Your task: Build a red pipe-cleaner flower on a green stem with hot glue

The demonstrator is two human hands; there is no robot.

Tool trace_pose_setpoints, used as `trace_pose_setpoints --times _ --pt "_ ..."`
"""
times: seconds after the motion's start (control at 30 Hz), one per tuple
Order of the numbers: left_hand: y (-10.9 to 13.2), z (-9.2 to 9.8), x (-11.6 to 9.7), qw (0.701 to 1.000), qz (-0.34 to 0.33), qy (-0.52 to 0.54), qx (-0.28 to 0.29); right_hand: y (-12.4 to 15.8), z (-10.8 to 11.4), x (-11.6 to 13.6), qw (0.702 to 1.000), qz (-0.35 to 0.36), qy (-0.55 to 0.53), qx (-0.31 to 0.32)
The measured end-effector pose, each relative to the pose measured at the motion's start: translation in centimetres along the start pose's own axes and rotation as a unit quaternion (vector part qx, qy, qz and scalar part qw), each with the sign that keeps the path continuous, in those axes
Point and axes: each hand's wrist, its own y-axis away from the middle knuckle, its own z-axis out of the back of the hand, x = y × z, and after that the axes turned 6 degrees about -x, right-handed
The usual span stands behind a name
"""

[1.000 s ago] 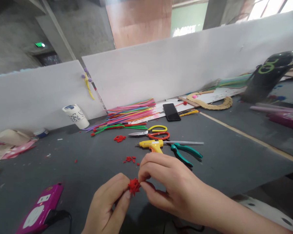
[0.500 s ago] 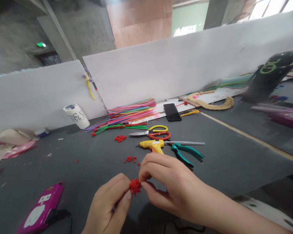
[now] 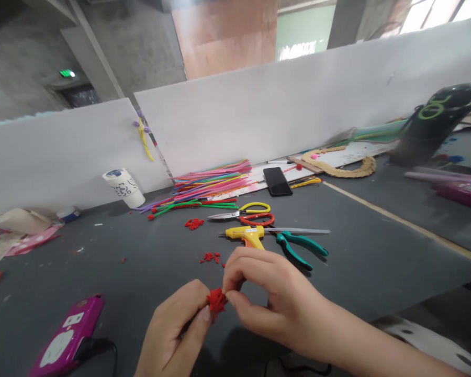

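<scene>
Only the red cluster [image 3: 216, 301] looks shifted since half a second ago: turned slightly, its outline different. Your hands are practically where they were.

Head view: your left hand [image 3: 180, 324] pinches the cluster from its left, thumb below, fingers above. Your right hand [image 3: 275, 298] has thumb and fingertips pinched together on its right edge; can't tell if a separate bit sits between them. Cluster is off the tabletop, between both hands, low centre.

Progress, my read: cluster already looks dense with pointed bits. Unattached: a small scatter of red pieces [image 3: 209, 256] just beyond your hands, plus a tighter red pile [image 3: 194, 224] farther back. Can't tell how many of those belong on it.

Room: your right knuckles sit close to the yellow glue gun [image 3: 243, 232] and teal-handled pliers [image 3: 304, 242]; scissors [image 3: 239, 213] lie behind the gun. More slack to your left: dark tabletop [image 3: 153, 256] runs out to the magenta device [image 3: 68, 335] and its cord [image 3: 115, 356]. Table edge passes beneath your right forearm.
</scene>
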Motion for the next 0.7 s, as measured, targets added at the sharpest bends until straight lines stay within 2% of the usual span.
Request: trace_pose_setpoints --times 0.3,0.4,0.47,0.53,0.63,0.7 --pt "-0.1 0.0 -0.2 1.000 0.018 0.016 0.007 -0.1 0.2 0.0 1.000 0.002 0.018 0.019" --pt "-0.3 0.0 -0.6 0.998 0.048 0.048 0.000 -0.3 0.7 0.2 1.000 0.004 0.019 0.009" --pt "-0.5 0.0 -0.9 0.991 0.097 0.092 0.005 -0.3 1.0 0.3 1.000 0.008 0.013 -0.013" --pt "-0.4 0.1 -1.0 0.970 0.183 0.159 0.021 -0.3 1.1 0.4 0.999 0.020 0.014 -0.021" --pt "-0.3 0.1 -0.7 0.904 0.317 0.286 0.028 -0.2 1.0 0.4 0.999 0.039 0.026 -0.001" --pt "-0.3 0.1 -0.5 0.864 0.360 0.352 0.015 -0.1 0.6 0.4 0.999 0.028 0.020 -0.001"
